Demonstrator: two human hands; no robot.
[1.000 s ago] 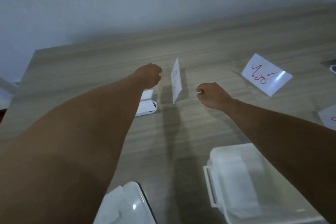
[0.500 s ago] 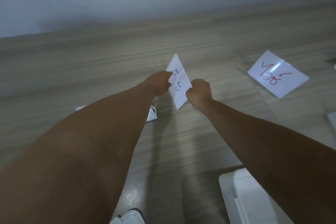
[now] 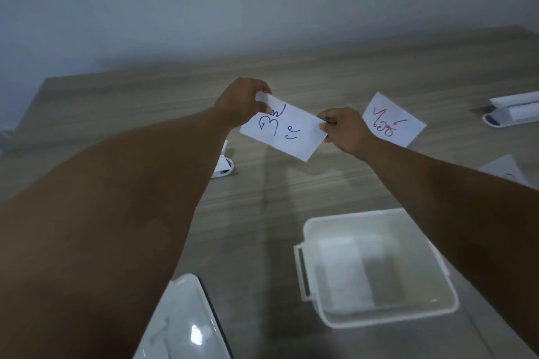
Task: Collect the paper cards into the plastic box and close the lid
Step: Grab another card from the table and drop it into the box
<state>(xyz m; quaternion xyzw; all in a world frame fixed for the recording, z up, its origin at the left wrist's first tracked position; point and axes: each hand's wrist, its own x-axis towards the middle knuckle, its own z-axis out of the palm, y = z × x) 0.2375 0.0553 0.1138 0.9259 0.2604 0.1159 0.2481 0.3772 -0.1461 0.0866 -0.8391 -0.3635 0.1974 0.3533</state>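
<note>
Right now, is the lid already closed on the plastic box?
No, the plastic box stands open, and the lid lies apart on the table.

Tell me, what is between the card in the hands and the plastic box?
Only bare wooden table, as the head view shows. The blue-marked card, pinched by the left hand and right hand, is held above the table, beyond the open plastic box.

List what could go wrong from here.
1. The blue-ink card is pinched only at its ends by the left hand and right hand; it may bend or slip.
2. The box sits partly under the right forearm, which could knock it.
3. The red-ink card could be overlooked.
</note>
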